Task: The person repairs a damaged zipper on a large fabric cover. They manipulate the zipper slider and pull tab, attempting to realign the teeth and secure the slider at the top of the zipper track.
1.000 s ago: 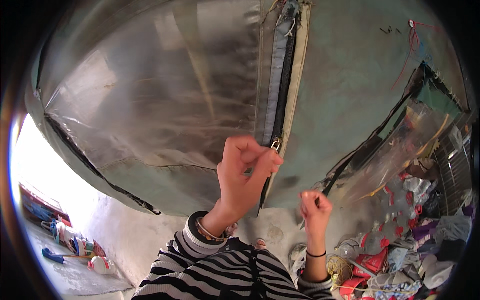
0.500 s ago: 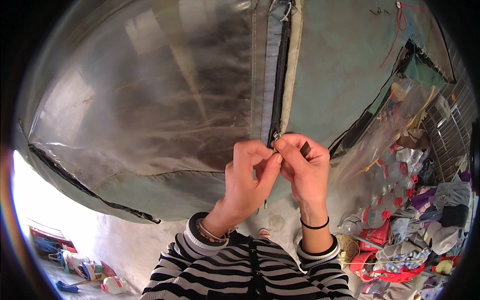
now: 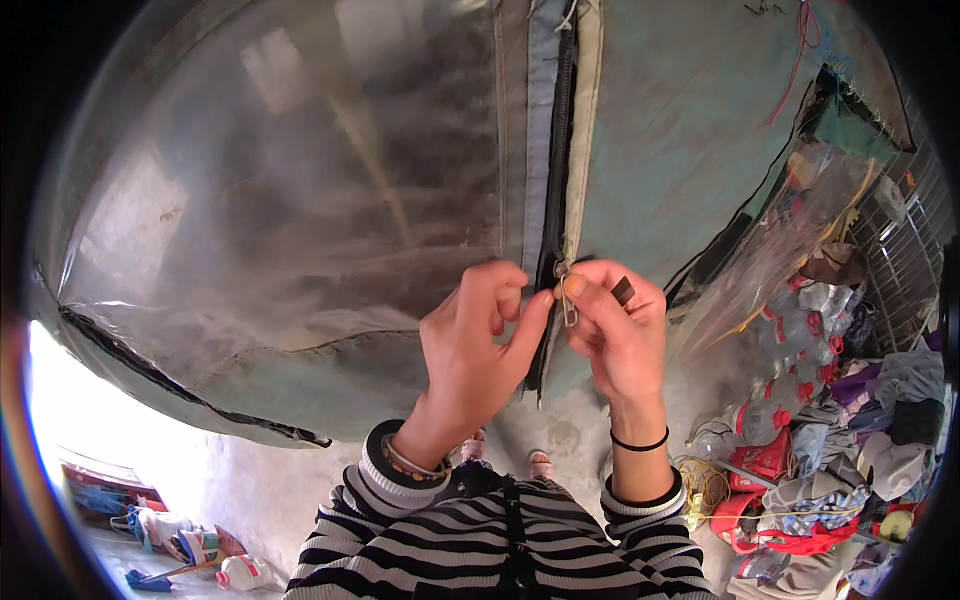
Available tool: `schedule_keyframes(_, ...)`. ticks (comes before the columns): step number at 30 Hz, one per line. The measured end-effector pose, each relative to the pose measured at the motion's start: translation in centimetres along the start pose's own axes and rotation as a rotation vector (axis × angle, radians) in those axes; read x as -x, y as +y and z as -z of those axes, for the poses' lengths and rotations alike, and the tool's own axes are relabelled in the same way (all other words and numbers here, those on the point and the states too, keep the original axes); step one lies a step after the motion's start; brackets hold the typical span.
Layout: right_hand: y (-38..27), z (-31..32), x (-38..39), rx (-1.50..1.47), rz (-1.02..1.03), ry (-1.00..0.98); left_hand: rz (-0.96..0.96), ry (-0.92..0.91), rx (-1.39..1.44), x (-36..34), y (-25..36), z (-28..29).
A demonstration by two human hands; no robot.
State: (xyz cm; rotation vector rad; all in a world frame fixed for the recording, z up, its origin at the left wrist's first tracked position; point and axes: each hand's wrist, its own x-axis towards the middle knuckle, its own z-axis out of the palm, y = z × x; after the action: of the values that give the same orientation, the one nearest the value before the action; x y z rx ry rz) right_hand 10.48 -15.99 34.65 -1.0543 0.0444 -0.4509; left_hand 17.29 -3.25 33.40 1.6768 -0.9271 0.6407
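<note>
An upright black zipper (image 3: 561, 150) runs between a clear plastic panel (image 3: 350, 180) and faded green fabric (image 3: 680, 150). My left hand (image 3: 470, 350) is curled at its lower end, thumb tip pressed on the black tape at the fingers' right. My right hand (image 3: 620, 340) pinches the metal slider and long pull (image 3: 570, 305) from the other side, with a small dark flat piece (image 3: 623, 291) sticking up between its fingers; what that piece belongs to is hidden. Both sets of fingertips nearly meet at the slider.
Plastic bottles (image 3: 760, 420), red items (image 3: 760, 460) and piled clothes (image 3: 890, 420) lie along a wire grid (image 3: 890, 240) at right. Shoes and a white jug (image 3: 245, 570) sit at lower left. My sandalled feet (image 3: 540, 465) stand on concrete floor (image 3: 250, 480) below the fabric.
My right hand has risen from low on the right to the slider and now grips it. My left hand has drawn slightly left, and the metal pull now shows between the hands.
</note>
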Motion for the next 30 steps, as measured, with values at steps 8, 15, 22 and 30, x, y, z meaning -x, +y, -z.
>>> schedule_keyframes(8, -0.2, 0.0, 0.0, 0.156, 0.099, -0.001, -0.023, 0.026, -0.203, -0.9, 0.3, -0.4)
schedule_keyframes(15, -0.1, -0.8, -0.2, 0.186, 0.159, 0.015, -0.113, 0.126, -0.141, -1.5, 0.7, -0.3)
schedule_keyframes(22, -0.2, -1.1, -0.3, 0.238, 0.199, 0.009, -0.011, -0.015, 0.036, -1.3, 0.5, 0.6)
schedule_keyframes(30, -0.5, -0.9, -0.4, 0.371, 0.281, 0.007, -0.027, -0.004, 0.14, -1.3, 0.3, 0.7)
